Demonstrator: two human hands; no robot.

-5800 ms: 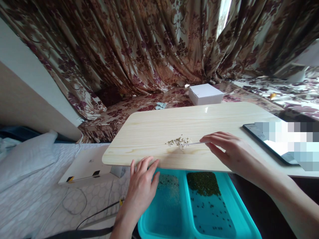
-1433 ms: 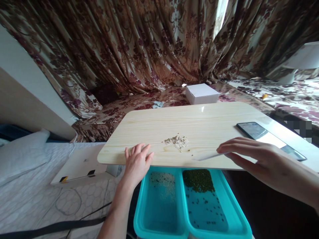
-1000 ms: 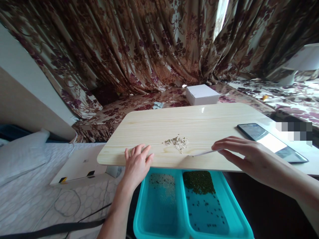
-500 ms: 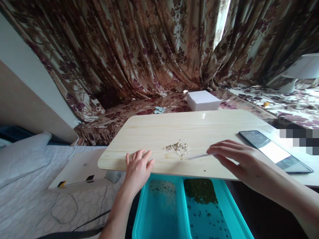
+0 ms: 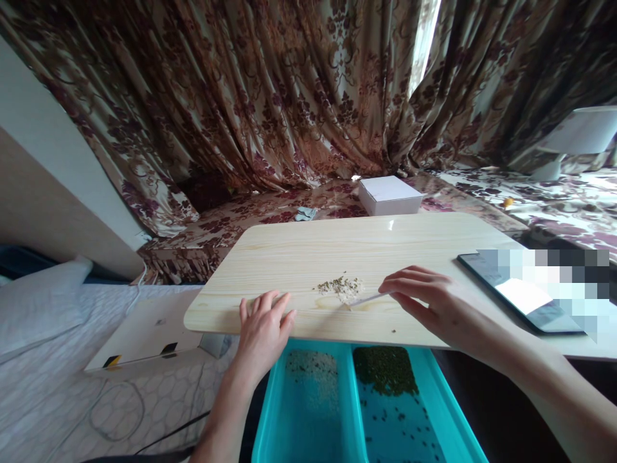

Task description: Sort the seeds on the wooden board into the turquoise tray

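My right hand pinches a thin pale stick above the light wooden table. The stick's tip lies at the near right edge of a small mixed pile of pale and dark green grains. My left hand rests on the table's front edge, fingers spread and holding nothing. Below that edge stands a turquoise two-part tray. Pale grains with a few dark ones lie in its left compartment, and dark green grains are heaped in the right one.
A tablet lies on the table's right side, beyond my right hand. One stray grain sits near the front edge. Behind the table are a white box and a folded cloth. A white board-like box lies on the bed at left.
My right hand has moved left with the stick, whose tip now meets the pile's near edge. My left hand stays in place on the table edge. The view has shifted slightly.
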